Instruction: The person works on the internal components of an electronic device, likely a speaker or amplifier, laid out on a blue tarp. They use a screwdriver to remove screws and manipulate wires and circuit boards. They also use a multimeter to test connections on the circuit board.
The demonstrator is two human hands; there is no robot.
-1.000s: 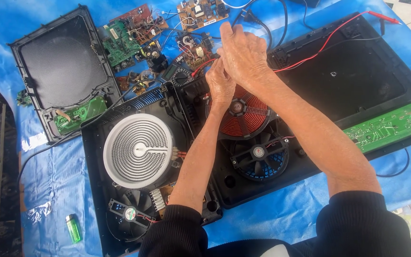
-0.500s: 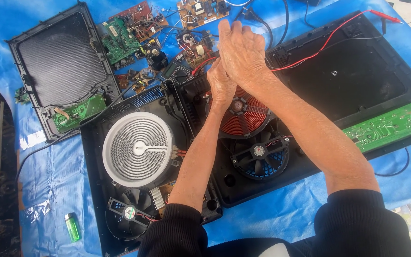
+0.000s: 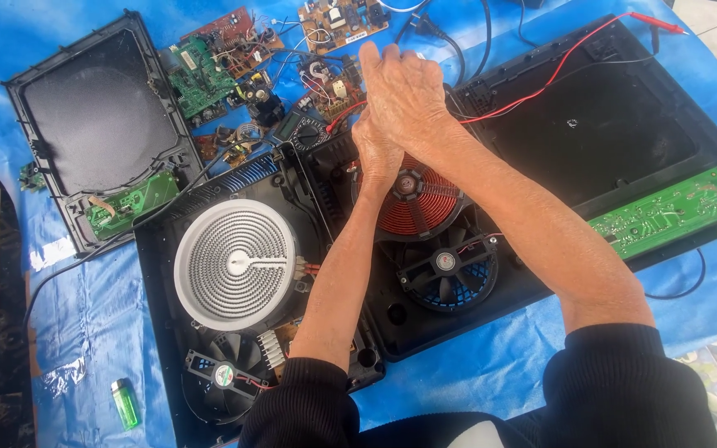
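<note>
My right hand (image 3: 404,91) lies flat against my left hand (image 3: 375,153), palm to palm, with the fingers stretched out. Nothing shows between them. They hover over a red-brown copper coil (image 3: 421,203) that sits in an opened black cooker housing (image 3: 491,299). Just below the coil is a black fan with blue blades (image 3: 446,270). To the left, a second black housing holds a white round heating element (image 3: 238,265) and another fan (image 3: 221,373). My left palm is mostly hidden behind the right hand.
Several circuit boards (image 3: 209,75) and loose parts lie at the top on a blue tarp (image 3: 76,332). A black glass top panel (image 3: 93,124) lies left, another with a green board (image 3: 674,211) right. Red and black wires (image 3: 558,75) cross it. A green lighter (image 3: 124,403) lies bottom left.
The hands stay pressed together over the coil and have barely shifted. The view has drifted slightly.
</note>
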